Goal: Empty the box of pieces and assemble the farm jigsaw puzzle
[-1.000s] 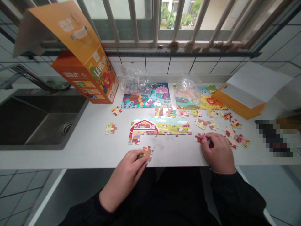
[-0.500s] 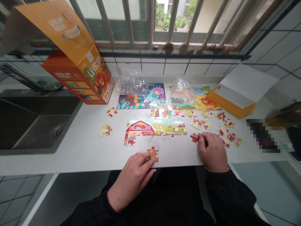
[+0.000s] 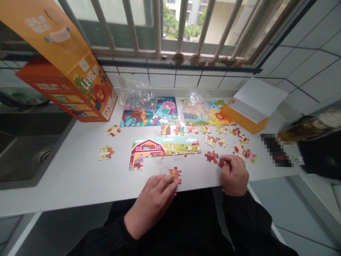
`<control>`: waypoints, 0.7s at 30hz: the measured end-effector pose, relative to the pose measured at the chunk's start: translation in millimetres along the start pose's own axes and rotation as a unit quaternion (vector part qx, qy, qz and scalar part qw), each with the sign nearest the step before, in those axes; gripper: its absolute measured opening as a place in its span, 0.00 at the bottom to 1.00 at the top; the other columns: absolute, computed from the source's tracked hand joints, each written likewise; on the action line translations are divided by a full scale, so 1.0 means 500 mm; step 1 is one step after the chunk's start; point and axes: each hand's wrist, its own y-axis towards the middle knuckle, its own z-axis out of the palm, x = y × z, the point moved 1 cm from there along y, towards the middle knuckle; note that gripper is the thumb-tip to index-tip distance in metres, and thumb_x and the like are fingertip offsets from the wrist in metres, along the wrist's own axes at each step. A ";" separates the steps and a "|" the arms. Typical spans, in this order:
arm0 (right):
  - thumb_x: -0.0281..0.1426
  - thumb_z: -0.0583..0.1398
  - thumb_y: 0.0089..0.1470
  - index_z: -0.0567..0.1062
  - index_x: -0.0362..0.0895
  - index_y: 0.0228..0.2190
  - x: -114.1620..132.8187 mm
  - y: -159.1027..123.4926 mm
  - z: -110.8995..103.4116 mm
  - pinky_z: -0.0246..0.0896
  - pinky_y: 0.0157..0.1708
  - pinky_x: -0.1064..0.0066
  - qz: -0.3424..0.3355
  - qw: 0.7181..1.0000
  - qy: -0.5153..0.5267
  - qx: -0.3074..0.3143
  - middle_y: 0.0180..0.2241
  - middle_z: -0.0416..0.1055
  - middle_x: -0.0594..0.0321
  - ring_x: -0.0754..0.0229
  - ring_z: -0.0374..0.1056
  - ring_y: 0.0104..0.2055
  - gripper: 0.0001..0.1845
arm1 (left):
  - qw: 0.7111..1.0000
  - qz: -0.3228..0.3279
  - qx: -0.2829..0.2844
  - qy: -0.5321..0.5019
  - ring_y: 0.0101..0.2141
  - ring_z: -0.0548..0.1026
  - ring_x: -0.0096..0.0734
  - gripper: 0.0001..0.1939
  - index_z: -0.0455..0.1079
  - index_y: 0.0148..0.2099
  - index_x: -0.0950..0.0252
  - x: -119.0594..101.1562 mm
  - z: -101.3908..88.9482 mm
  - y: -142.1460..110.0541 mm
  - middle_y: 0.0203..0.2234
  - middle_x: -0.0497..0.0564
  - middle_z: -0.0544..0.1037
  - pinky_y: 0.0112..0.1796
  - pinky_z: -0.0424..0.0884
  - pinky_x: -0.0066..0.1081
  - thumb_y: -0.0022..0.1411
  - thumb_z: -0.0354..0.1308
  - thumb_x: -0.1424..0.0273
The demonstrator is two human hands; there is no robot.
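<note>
My left hand (image 3: pixel 153 197) is at the counter's front edge, its fingers closed on a brown puzzle piece (image 3: pixel 174 173) that lies on the counter and is partly covered. My right hand (image 3: pixel 234 174) rests curled to the right, thumb and fingers drawn together; what they may hold is hidden. Just left of its fingertips lies a red, blue and orange puzzle piece (image 3: pixel 211 156), apart from the hand. Between and beyond both hands is a joined puzzle section (image 3: pixel 181 145) with a red barn and sheep, its lower edge uneven. A tractor-like red shape is at its right end.
Loose pieces (image 3: pixel 241 151) lie to the right, and two more (image 3: pixel 106 153) at left. Behind are picture sheets (image 3: pixel 166 113) under clear plastic bags (image 3: pixel 138 94). An orange box (image 3: pixel 93 89) stands by the sink (image 3: pixel 55 149); an open box (image 3: pixel 253 106) and a blurred dark object (image 3: pixel 277 151) are at right.
The view has turned slightly to the right. My right hand has come away from the red and blue piece, which now lies free. My left hand stays at the brown piece.
</note>
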 end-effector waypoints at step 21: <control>0.47 0.64 0.69 0.77 0.45 0.53 -0.027 0.023 -0.020 0.67 0.51 0.52 -0.051 0.985 -0.037 0.160 0.43 0.79 0.51 0.45 0.72 0.46 0.21 | 1.000 -0.002 0.002 -0.026 0.58 0.79 0.46 0.17 0.74 0.65 0.59 0.011 0.004 0.009 0.60 0.58 0.80 0.64 0.74 0.55 0.77 0.59 0.70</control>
